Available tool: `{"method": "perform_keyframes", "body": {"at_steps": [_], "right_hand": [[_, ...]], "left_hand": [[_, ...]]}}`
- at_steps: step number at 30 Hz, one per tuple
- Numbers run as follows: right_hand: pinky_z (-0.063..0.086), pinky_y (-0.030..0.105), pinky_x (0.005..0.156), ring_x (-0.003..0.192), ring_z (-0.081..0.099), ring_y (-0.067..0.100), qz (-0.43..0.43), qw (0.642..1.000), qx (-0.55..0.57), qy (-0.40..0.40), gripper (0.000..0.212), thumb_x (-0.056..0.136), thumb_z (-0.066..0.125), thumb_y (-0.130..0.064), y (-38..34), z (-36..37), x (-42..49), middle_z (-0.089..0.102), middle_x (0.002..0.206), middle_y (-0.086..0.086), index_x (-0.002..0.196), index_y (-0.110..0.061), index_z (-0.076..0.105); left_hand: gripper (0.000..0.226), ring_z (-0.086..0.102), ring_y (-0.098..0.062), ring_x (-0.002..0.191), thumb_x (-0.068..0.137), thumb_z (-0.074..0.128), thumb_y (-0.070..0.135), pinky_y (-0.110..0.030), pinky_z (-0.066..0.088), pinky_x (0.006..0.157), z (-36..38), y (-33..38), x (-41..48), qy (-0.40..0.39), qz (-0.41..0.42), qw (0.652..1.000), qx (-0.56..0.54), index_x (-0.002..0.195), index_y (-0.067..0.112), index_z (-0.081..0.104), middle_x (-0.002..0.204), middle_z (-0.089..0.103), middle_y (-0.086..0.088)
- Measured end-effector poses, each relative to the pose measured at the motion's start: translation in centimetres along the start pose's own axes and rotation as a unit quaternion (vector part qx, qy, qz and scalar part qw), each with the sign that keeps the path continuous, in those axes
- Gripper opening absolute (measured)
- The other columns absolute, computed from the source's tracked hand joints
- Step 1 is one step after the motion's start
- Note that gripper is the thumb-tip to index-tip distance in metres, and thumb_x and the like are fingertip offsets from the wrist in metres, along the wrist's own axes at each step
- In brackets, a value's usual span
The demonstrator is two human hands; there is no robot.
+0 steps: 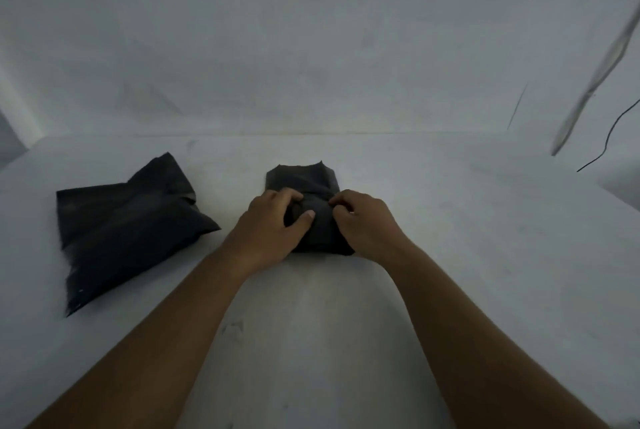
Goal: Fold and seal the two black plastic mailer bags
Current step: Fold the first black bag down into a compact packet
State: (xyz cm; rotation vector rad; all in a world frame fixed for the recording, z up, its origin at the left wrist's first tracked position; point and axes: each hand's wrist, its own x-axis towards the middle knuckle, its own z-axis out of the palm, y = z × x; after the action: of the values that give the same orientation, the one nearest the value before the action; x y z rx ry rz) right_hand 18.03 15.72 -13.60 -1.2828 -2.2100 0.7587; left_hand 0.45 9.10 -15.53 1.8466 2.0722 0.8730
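Two black plastic mailer bags lie on a white table. The centre bag [302, 178] is small and bunched, its far flap standing out beyond my hands. My left hand [272, 226] grips its left side, fingers curled over the top and thumb across the front. My right hand [363, 222] pinches the bag's right side with curled fingers. Both hands cover much of this bag. The second bag [121, 231] lies flat and puffy at the left, apart from both hands, one corner folded up at its far end.
The white table [450, 255] runs to a white backdrop behind. At the far right a thin black cable [609, 138] and a blurred pale strap or cord [595, 75] hang down near the table's right edge.
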Motion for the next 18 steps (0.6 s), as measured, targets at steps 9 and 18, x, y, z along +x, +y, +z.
{"method": "perform_keyframes", "body": {"at_steps": [9, 18], "right_hand": [[0.051, 0.022, 0.079, 0.087, 0.061, 0.007, 0.034, 0.992, 0.089, 0.078, 0.019, 0.091, 0.065, -0.037, 3.0, 0.5, 1.8, 0.061, 0.104, -0.003, 0.101, -0.022, 0.070], [0.047, 0.007, 0.064, 0.090, 0.063, -0.002, 0.099, 0.962, 0.228, 0.109, 0.048, 0.084, 0.077, -0.038, 3.2, 0.2, 1.0, 0.055, 0.126, -0.002, 0.126, -0.022, 0.060]], "left_hand": [[0.029, 0.067, -0.017, 0.092, 0.086, 0.064, 0.045, -0.033, 0.054, 0.080, -0.6, -0.5, 2.1, 0.124, -0.244, 0.845, -0.458, 0.092, 0.019, 0.075, 0.096, 0.073, 0.001], [0.053, 0.072, -0.020, 0.095, 0.077, 0.083, 0.038, -0.037, 0.059, 0.084, 0.8, 0.3, 1.0, 0.156, -0.273, 0.833, -0.456, 0.121, 0.014, 0.065, 0.110, 0.072, -0.006]]}}
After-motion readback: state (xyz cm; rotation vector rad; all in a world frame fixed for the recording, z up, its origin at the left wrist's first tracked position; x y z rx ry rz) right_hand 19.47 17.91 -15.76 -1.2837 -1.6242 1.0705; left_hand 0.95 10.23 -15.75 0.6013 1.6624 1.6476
